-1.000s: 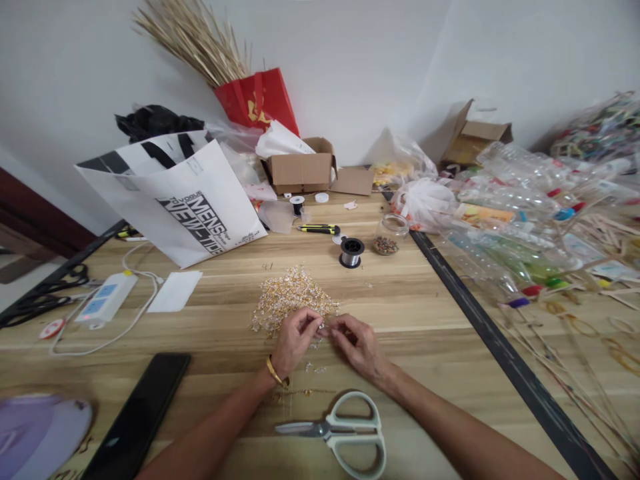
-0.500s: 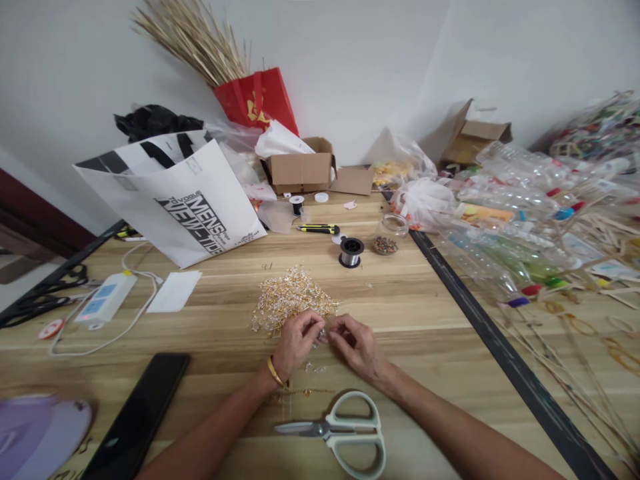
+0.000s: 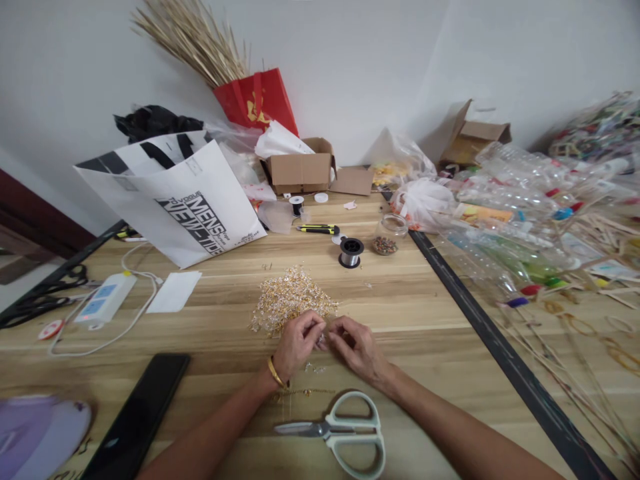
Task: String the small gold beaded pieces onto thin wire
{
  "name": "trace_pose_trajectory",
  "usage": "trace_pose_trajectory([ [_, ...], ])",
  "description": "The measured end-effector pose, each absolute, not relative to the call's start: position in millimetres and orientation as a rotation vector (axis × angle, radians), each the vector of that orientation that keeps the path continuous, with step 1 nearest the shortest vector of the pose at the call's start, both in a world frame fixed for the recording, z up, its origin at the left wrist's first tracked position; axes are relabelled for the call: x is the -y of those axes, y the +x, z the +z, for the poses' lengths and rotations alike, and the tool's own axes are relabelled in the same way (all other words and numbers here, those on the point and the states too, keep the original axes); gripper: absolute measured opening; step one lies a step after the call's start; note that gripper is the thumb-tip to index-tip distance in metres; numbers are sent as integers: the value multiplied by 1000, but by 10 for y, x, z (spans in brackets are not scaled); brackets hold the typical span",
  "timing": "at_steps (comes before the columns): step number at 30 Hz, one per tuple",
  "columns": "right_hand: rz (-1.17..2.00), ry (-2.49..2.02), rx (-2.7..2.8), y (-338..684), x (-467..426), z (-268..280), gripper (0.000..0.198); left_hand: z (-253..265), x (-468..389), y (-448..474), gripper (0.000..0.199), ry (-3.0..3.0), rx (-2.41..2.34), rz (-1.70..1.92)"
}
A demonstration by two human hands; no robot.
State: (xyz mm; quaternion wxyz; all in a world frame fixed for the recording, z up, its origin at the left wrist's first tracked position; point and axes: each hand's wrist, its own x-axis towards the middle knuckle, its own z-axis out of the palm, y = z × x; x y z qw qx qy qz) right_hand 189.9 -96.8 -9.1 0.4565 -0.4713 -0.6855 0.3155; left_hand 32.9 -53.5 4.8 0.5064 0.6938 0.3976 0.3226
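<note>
My left hand (image 3: 299,340) and my right hand (image 3: 359,347) meet just in front of a heap of small gold and clear beads (image 3: 290,297). Both have thumb and fingers pinched together. Small clear beads (image 3: 320,341) show between the hands, at the left fingertips; what the right fingertips pinch is too small to make out. A few loose clear beads (image 3: 315,368) lie on the table below the hands. Nearer to me is a thin gold chain (image 3: 307,391), and below it scissors with pale handles (image 3: 353,433), blades pointing left.
Behind the heap are a wire spool (image 3: 351,253), a jar of beads (image 3: 386,245) and a yellow-black utility knife (image 3: 319,229). At left lie a phone (image 3: 140,413) and a power strip (image 3: 106,300). Plastic bottles (image 3: 500,260) crowd the right side beyond a black strip (image 3: 470,300).
The hands stay almost in place; the right fingers shift slightly beside the left fingertips. Everything else on the table stays where it was.
</note>
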Motion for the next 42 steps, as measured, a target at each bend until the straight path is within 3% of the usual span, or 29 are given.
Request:
trace_pose_trajectory([
  [17, 798, -1130, 1739, 1894, 975, -100, 8, 57, 513, 320, 22, 1695, -1009, 804],
  [26, 724, -1089, 1711, 1884, 998, -143, 25, 79, 521, 330, 25, 1576, -992, 810],
  [33, 652, -1055, 1781, 1886, 977, -141, 11, 47, 531, 330, 20, 1757, -1029, 824],
  [42, 683, -1104, 1781, 1897, 981, -120, 14, 26, 548, 325, 20, 1719, -975, 777],
])
